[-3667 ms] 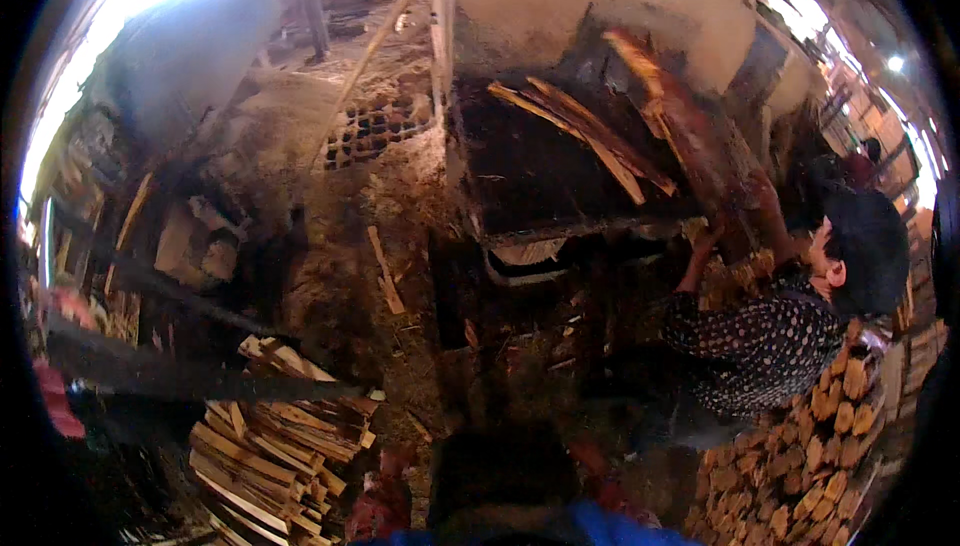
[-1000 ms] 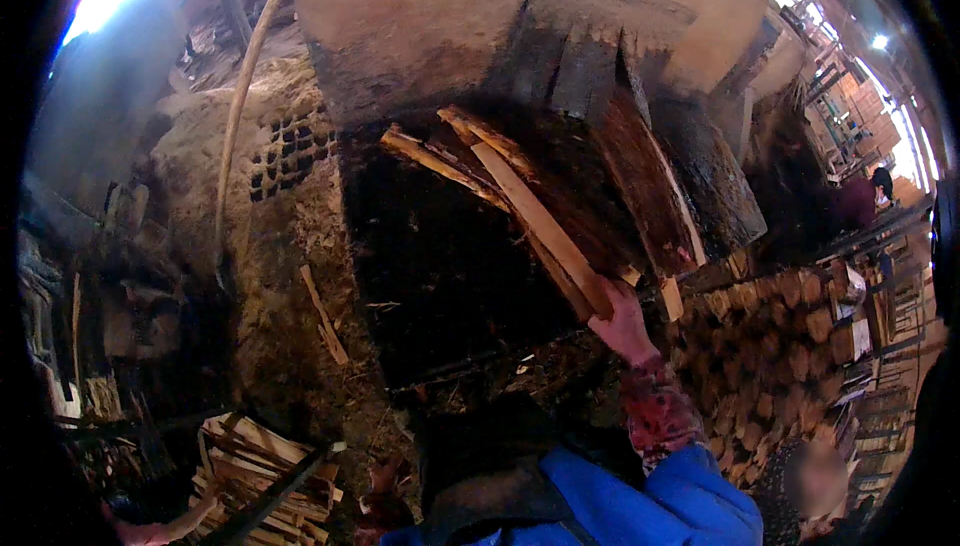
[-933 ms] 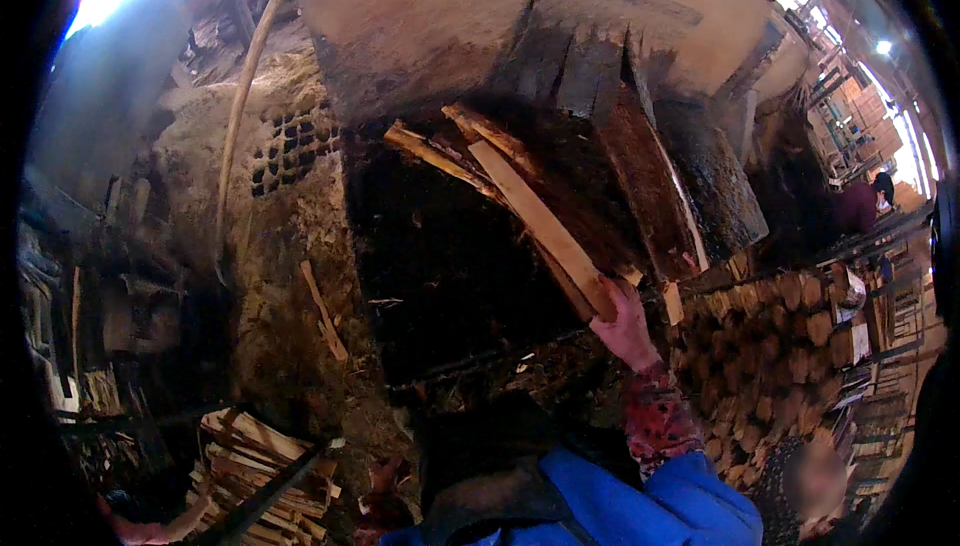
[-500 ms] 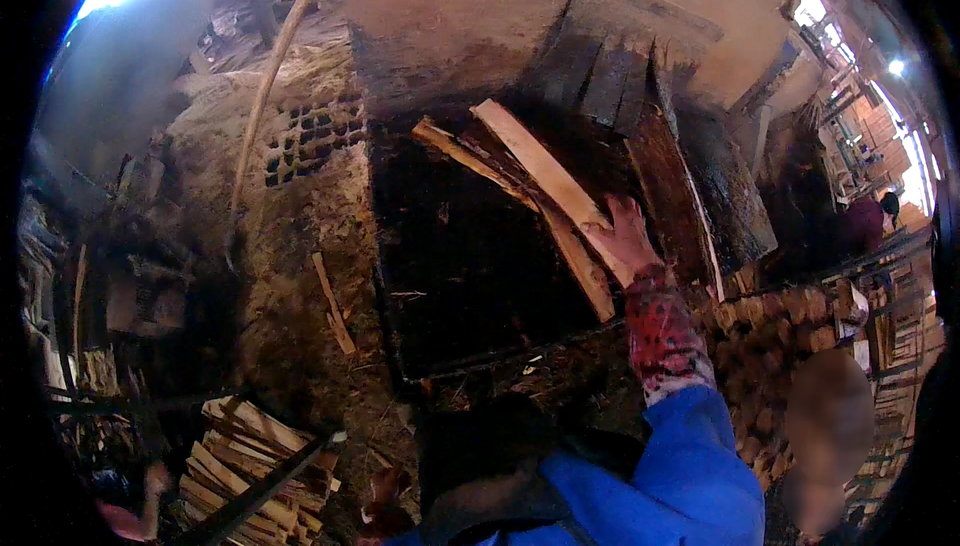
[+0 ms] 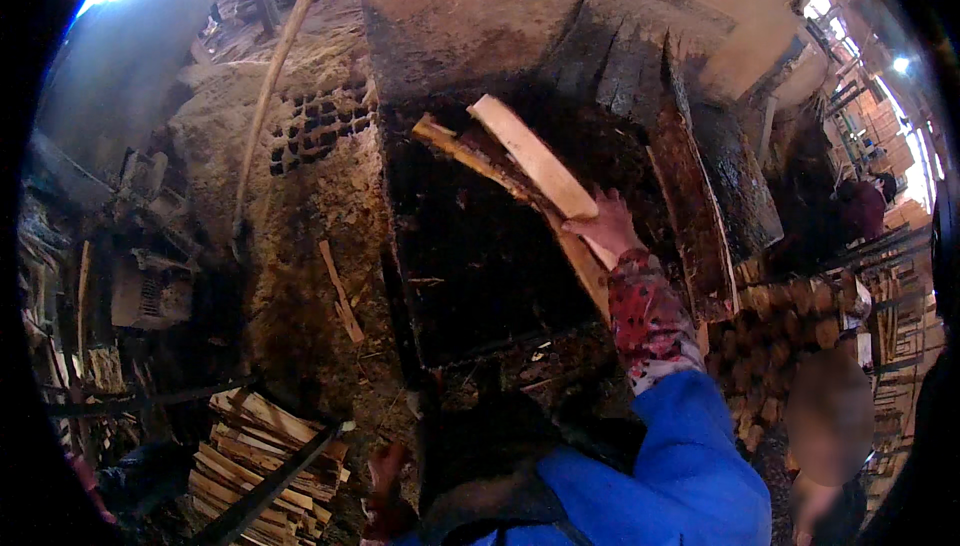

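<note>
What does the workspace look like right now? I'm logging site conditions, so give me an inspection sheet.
Surface: dirt ground, littered with splinters.
Job's things: pale wood plank angled into the dark kiln opening, over other slats.
Clutter: stacked split wood; log pile.
Hands: right hand grips the plank's lower end; left hand low, state unclear.
Cables: pale hose curving along the wall.
Surroundings: another person at lower right.

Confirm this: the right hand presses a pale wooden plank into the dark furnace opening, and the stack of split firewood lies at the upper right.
One detail is off. The right hand does press the pale wooden plank into the dark furnace opening, but the stack of split firewood lies at the lower left, not the upper right. The head view shows it.
</note>
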The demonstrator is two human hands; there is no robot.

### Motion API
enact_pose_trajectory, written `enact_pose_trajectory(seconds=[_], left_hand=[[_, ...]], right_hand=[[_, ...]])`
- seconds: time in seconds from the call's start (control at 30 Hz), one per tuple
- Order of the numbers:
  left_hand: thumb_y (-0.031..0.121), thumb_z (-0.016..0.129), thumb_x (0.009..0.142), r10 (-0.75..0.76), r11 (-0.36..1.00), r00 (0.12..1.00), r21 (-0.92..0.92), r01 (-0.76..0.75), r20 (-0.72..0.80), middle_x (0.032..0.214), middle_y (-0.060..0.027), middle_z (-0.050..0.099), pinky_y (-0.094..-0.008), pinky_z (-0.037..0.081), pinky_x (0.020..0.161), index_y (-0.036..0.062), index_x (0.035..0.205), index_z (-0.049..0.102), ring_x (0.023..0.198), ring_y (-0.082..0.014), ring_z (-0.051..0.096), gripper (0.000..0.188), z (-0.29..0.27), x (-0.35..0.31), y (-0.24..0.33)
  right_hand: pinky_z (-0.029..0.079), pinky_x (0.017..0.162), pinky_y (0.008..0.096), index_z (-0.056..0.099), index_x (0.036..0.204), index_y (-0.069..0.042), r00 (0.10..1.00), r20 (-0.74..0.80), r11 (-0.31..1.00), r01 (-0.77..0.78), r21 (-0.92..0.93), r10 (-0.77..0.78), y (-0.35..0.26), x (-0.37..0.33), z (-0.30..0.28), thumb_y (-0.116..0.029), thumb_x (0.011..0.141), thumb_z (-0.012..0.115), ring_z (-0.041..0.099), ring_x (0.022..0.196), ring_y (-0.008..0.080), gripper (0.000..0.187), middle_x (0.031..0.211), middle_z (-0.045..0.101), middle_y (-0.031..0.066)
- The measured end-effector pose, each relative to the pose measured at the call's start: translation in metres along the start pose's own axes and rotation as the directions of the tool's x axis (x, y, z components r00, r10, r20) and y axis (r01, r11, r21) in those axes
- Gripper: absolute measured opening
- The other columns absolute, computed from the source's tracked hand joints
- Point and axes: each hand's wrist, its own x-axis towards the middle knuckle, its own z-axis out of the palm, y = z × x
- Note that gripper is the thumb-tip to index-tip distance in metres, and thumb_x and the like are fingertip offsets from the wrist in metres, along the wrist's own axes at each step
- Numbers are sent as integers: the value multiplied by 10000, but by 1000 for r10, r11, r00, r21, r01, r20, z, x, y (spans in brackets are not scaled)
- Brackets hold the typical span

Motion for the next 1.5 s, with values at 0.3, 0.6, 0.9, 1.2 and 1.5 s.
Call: enact_pose_trajectory(seconds=[0.3,0.6,0.9,1.2,1.5], left_hand=[[269,656,859,19,953,972,-298,53,236,906,-80,665,-308,497,710,-27,1059,628,818,-170,621,358,52,17,122],[380,618,900,-39,918,928,-353,180,372,1075,-98,624,-334,514,751,-18,1182,560,896,-184,613,492,141,-8,215],[366,600,901,-37,774,835,-513,371,549,975,-76,631,-327,520,703,20,1150,551,807,-198,622,429,156,6,201],[300,658,878,26,894,909,-416,165,417,1029,-73,629,-287,500,760,-4,1190,536,880,-155,601,452,162,-32,255],[252,674,869,146,903,971,-426,-54,187,1070,-81,612,-272,476,807,-27,1233,494,923,-143,578,493,172,-30,303]], right_hand=[[383,910,591,302,1403,-24,991,-108,988,58,-140,-73,-93,-112,50,-606,668,710,441,1134,452,1022,1226,431,276],[405,913,493,306,1401,6,988,-102,990,127,63,-120,-132,-183,63,-485,753,703,444,1078,428,904,1176,423,253],[387,993,414,428,1344,-11,981,-186,879,137,456,-57,-106,-222,76,-334,792,711,441,1155,373,699,1266,417,225],[379,1017,355,410,1348,23,993,-8,694,86,714,-116,-108,-225,58,-282,803,729,468,1187,262,701,1284,469,170],[377,1019,325,393,1358,70,986,157,425,-120,897,-53,-138,-217,46,-251,828,709,486,1211,219,695,1319,511,179]])
